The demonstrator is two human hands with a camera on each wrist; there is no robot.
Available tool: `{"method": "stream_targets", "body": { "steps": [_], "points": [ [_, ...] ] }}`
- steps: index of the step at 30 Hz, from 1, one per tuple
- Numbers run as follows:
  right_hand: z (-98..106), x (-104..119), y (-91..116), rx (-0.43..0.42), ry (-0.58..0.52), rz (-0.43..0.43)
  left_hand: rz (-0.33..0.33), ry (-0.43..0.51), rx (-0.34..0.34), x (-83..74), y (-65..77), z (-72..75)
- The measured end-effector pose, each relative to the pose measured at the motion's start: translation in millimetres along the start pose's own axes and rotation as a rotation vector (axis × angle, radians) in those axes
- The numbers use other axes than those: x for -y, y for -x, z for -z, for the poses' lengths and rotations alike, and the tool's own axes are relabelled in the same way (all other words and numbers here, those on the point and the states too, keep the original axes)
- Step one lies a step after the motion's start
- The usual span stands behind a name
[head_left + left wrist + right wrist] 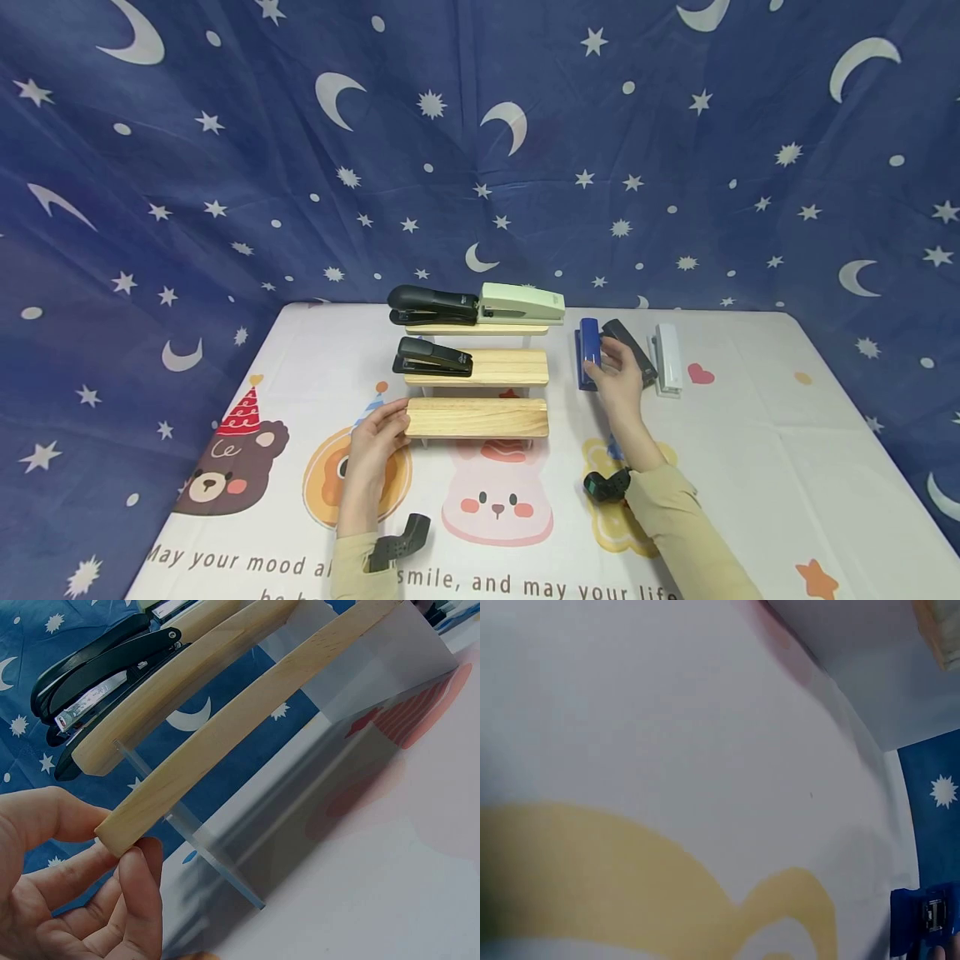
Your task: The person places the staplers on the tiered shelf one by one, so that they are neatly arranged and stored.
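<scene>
My left hand [375, 442] pinches the left end of the lowest wooden board [476, 418] of a three-tier rack, thumb and fingers on its corner in the left wrist view. To the right of the rack, my right hand [621, 379] grips a blue stapler [589, 346] by its sides. Only an end of this stapler [930, 919] and some fingertips show in the right wrist view. A dark grey stapler [641, 360], partly behind the right hand, lies beside it, with a white stapler [669, 358] further right.
On the top tier [480, 331] a black stapler [431, 304] and a pale green stapler [522, 303] stand end to end. Another black stapler [433, 357] occupies the left of the middle tier [513, 367]. A starry blue curtain [480, 150] hangs behind the printed white tablecloth [720, 433].
</scene>
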State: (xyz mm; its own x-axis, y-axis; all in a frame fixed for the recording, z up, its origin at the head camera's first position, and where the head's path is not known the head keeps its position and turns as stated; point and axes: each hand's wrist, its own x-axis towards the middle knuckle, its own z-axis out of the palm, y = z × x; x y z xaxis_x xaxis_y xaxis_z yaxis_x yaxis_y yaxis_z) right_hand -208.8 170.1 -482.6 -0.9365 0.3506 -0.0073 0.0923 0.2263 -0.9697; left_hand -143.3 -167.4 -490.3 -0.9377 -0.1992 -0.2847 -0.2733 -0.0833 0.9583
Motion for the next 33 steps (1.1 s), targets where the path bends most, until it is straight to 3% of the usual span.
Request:
{"method": "stream_targets", "body": {
  "steps": [10,33],
  "points": [
    [-7.3,-9.5,-6.1,0.006,0.013,-0.055,0.003,0.007,0.005,0.8,0.0,-0.1],
    [-11.8,-17.0,-11.6,0.022,0.13,-0.026,0.0,-0.003,-0.015,1.5,-0.9,-0.7]
  ]
}}
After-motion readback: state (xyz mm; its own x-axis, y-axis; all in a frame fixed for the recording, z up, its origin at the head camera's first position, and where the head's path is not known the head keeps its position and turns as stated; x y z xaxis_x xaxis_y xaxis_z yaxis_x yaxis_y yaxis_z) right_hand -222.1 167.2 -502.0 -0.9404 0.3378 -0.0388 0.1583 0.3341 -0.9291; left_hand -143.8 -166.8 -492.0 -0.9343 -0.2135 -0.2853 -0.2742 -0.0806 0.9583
